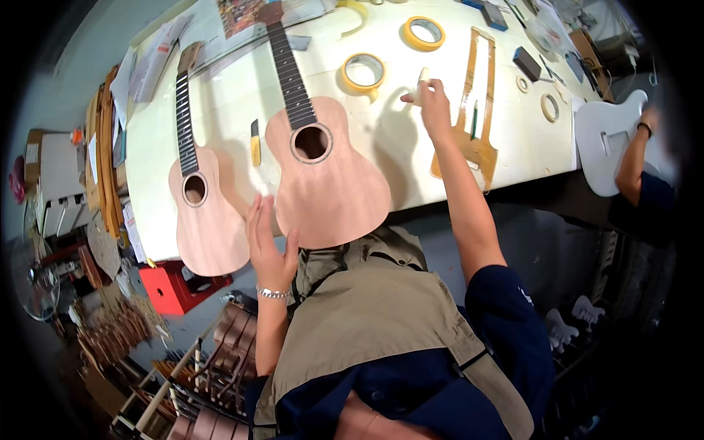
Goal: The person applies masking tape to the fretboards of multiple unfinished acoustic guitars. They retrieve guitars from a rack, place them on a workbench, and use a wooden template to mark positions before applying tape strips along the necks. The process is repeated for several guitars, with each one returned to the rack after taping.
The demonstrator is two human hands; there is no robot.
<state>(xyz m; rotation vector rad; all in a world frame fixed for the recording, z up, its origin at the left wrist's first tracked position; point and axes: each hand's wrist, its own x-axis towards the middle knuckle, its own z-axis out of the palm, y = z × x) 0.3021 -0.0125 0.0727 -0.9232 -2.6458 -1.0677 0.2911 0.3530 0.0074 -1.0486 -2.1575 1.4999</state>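
Note:
A pinkish-brown unfinished ukulele (337, 194) with a dark fretboard lies face up before me, its lower end at the table's near edge. My left hand (271, 253) is open, its fingers stretched up beside the ukulele's lower left side; whether it touches the wood I cannot tell. Over the table to the right, my right hand (434, 110) pinches a small cream-coloured piece (424, 75), whose kind is unclear. Further left lies a second, smaller ukulele (209, 227), also face up. Between the two necks rests a flat tool with a yellow handle (256, 150) and dark blade.
Yellow tape rolls (424, 34) lie beyond my right hand. A brown template (477, 150) with two long strips is to its right. At far right another person's arm (632, 165) reaches over a white guitar body (601, 143). A red box (165, 290) is below the table's left corner.

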